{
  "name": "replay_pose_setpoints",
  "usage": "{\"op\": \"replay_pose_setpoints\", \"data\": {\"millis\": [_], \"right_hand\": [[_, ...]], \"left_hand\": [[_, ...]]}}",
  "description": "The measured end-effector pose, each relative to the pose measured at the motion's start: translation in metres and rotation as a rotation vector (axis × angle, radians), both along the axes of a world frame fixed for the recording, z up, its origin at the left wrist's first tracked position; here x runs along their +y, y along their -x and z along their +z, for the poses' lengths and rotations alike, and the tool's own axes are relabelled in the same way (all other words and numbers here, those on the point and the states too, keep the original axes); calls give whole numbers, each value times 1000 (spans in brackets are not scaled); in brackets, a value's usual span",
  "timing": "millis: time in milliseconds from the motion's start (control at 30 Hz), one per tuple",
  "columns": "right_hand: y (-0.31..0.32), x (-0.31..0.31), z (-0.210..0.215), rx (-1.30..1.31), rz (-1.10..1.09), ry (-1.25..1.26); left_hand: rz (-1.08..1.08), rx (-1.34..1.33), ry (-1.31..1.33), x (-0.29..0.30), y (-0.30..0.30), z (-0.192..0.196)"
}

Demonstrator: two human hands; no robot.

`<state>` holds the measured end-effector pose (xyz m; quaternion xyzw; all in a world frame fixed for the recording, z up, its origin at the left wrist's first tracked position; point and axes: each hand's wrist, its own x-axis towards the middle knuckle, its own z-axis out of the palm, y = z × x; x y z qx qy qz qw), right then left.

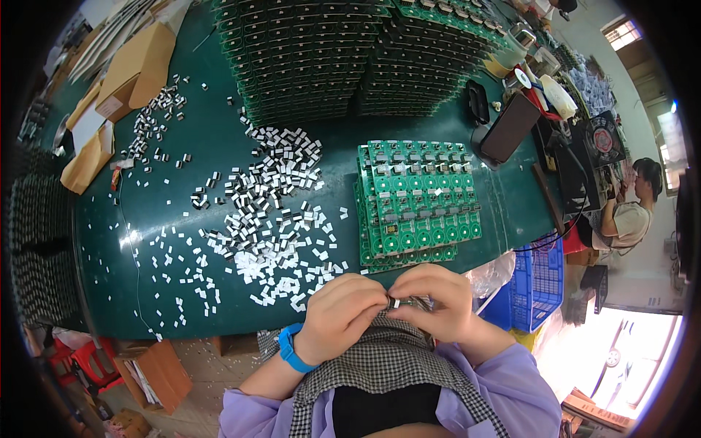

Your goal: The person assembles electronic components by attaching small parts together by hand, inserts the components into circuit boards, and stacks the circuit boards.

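You are pinching one small silver component between the fingertips of your left hand and right hand, just off the near edge of the green table. Judging by the layout, you are working early on: a big scatter of loose components is lying unused beside the green circuit-board panel.

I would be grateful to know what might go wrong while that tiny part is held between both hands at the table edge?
1. The small metallic part, pinched between the left hand and right hand over the lap, might slip and fall.
2. A sleeve might sweep the scattered small white pieces off the green table.
3. The stack of green circuit boards close by might get nudged.
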<state>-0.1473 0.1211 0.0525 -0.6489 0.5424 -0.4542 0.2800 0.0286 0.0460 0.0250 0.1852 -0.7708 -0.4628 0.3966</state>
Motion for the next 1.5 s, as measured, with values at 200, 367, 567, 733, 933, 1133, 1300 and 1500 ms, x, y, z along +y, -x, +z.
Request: {"op": "replay_pose_setpoints", "data": {"millis": [200, 367, 567, 733, 933, 1133, 1300, 1500], "right_hand": [[5, -1, -2, -47, 92, 16], [7, -7, 0, -89, 168, -30], [7, 9, -9, 47, 4, 177], [10, 1, 1, 238, 28, 188], [6, 2, -3, 230, -76, 190], [14, -10, 7, 221, -43, 150], [40, -32, 11, 494, -144, 180], [41, -42, 14, 646, -32, 144]], "left_hand": [[-21, 74, -35, 1, 4, -4], [-77, 97, -83, 3, 4, -12], [-33, 56, -117, 5, 9, 1], [60, 5, 45, 4, 11, -4], [109, -7, 77, 1, 14, -3], [76, -13, 127, -11, 17, 1], [427, -448, 224, -48, 9, -12], [469, -785, 333, -61, 5, -32]]}}
